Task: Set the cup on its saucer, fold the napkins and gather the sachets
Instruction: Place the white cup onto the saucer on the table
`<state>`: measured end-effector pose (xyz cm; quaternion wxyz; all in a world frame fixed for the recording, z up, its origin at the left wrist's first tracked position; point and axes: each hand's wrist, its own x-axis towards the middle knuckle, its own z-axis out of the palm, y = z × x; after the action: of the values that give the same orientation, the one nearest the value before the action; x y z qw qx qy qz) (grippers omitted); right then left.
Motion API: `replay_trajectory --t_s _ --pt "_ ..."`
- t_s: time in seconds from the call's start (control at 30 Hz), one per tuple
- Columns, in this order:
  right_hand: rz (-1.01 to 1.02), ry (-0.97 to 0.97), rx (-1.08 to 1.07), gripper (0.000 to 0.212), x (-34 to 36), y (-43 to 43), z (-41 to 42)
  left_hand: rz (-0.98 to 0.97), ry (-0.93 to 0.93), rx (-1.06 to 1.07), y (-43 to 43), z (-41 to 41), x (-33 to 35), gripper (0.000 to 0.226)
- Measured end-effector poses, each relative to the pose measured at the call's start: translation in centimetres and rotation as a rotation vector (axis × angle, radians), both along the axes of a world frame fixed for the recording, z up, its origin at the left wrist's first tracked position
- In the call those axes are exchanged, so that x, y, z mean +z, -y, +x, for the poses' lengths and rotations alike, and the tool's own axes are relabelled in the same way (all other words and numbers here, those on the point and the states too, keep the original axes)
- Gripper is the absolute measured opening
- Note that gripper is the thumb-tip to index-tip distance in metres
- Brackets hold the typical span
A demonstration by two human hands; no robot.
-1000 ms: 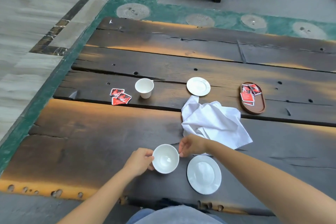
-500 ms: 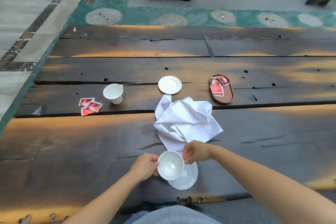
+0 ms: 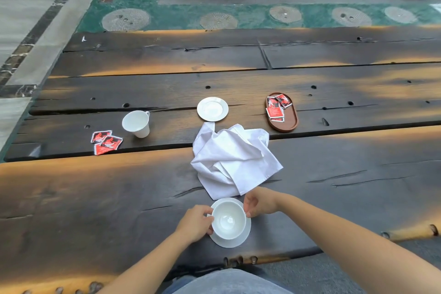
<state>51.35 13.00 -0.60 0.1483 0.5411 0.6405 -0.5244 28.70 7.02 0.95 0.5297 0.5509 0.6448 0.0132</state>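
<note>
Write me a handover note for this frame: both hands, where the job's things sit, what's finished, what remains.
Left hand and right hand: both grip the near cup, which sits over the near saucer; whether it rests fully is unclear.
Far cup stands off its saucer, left of the far saucer.
Napkins lie crumpled mid-table, unfolded.
Loose sachets lie at left; other sachets are in the wooden tray.
Done: near cup nearly placed.
Left: release it, set the far cup on its saucer, fold napkins, gather loose sachets.
</note>
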Motion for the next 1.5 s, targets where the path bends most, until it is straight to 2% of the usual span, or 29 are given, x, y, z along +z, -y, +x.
replay_trajectory --t_s 0.1,0.2,0.33,0.63,1.33,1.5 --pt "-0.003 -0.006 -0.004 0.016 -0.3 -0.1 0.1 -0.003 -0.009 0.0 -0.1 0.1 -0.1 0.026" --pt "-0.007 -0.003 -0.004 0.021 -0.5 -0.2 0.1 -0.011 -0.008 0.002 -0.2 0.2 -0.1 0.025" --pt "-0.015 -0.014 -0.006 0.012 -0.8 -0.2 0.2 -0.014 -0.009 0.006 -0.2 0.4 -0.3 0.025" --pt "-0.02 -0.023 -0.027 0.018 -0.8 -0.8 0.7 -0.05 0.005 0.022 -0.5 0.8 -0.4 0.023" --pt "-0.097 -0.023 -0.057 0.014 0.3 -0.7 0.3 -0.052 0.026 -0.041 -0.9 0.2 -0.7 0.019" --pt "-0.112 0.076 -0.059 0.012 2.5 -2.1 0.2 0.022 -0.023 -0.068 -1.3 -1.4 0.2 0.033"
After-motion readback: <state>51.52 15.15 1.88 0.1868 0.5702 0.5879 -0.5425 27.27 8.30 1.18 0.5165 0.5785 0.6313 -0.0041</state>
